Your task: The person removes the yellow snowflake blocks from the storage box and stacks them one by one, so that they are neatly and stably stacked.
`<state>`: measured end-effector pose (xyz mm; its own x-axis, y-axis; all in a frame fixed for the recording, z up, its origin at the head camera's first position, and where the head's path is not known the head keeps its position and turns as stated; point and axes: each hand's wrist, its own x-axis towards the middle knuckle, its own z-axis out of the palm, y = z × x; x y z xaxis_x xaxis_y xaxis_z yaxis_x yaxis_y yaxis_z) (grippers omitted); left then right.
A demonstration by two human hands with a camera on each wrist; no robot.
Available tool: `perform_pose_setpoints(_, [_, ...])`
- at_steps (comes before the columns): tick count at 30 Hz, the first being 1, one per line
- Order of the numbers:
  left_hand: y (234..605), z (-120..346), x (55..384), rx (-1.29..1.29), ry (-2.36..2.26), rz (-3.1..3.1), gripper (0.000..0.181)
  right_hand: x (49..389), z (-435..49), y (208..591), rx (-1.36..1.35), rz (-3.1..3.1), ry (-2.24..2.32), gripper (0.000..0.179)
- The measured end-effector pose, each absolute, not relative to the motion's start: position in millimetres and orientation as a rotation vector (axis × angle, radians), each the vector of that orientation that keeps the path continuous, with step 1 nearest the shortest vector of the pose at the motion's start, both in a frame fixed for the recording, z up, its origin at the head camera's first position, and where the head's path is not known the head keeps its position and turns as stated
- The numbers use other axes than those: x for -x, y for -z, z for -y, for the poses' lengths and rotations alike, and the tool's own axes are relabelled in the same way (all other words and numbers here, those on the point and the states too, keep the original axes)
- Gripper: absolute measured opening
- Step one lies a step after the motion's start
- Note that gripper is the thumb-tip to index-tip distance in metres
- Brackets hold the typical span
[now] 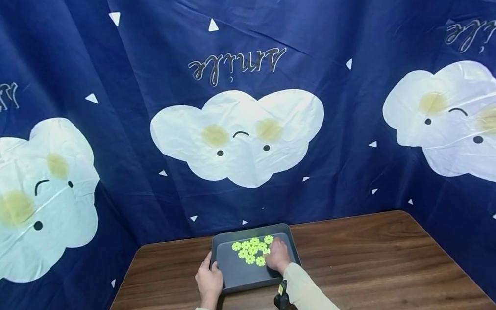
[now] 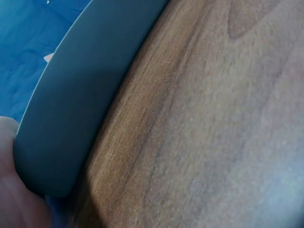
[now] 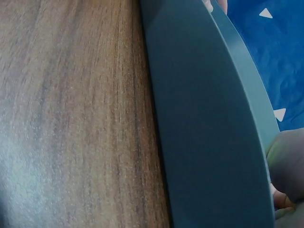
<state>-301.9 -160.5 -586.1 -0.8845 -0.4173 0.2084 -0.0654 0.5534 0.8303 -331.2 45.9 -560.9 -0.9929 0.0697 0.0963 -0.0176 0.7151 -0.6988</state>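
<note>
A dark grey rectangular tray point(image 1: 229, 277) lies on the wooden table. My left hand point(image 1: 209, 278) grips its left side, the thumb at the rim and the fingers along the outer wall. Inside the tray, several flat yellow-green flower-shaped pieces point(image 1: 253, 248) lie in a loose cluster. My right hand point(image 1: 278, 255) reaches over the tray's right part, fingers curled and pointing down, pinching a piece at the cluster's right edge. Its fingertips are mostly hidden. In the right wrist view the curled fingers point(image 3: 289, 164) show just beyond the tray's front wall point(image 3: 209, 118).
The wooden table point(image 1: 372, 262) spreads to both sides and in front of the tray. Behind and beside it hangs a dark blue curtain point(image 1: 356, 175) printed with white clouds, close to the table's back edge. Each wrist carries a small black camera point(image 1: 281, 300).
</note>
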Motion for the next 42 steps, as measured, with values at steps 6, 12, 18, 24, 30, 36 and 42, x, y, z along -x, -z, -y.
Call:
perform_pose_setpoints(6, [588.5,160.3,301.4,-0.418,1.3,2.423,0.044,333.9,-47.4,566.8,0.07,2.76,-1.229,0.025])
perform_pose_setpoints(12, [588.4,160.5,304.1,-0.415,1.297,2.437,0.044,337.5,-48.6,570.3,0.072,2.739,-1.256,0.026])
perform_pose_setpoints(18, [585.6,159.4,304.1,-0.401,1.307,2.427,0.043,335.2,-55.2,564.7,-0.019,2.735,-1.249,0.021])
perform_pose_setpoints(24, [586.1,159.5,303.7,-0.389,1.285,2.434,0.043,330.6,-66.0,554.1,-0.107,2.71,-1.285,0.02])
perform_pose_setpoints(30, [588.4,159.5,304.4,-0.387,1.298,2.449,0.044,326.2,-89.9,524.9,-0.184,2.609,-1.346,0.019])
perform_pose_setpoints(36, [587.5,159.2,303.1,-0.404,1.303,2.449,0.044,325.7,-132.2,504.9,-0.1,2.526,-1.387,0.008])
perform_pose_setpoints(42, [585.9,160.5,303.8,-0.406,1.316,2.452,0.044,326.1,-184.0,496.0,0.038,2.529,-1.297,0.005])
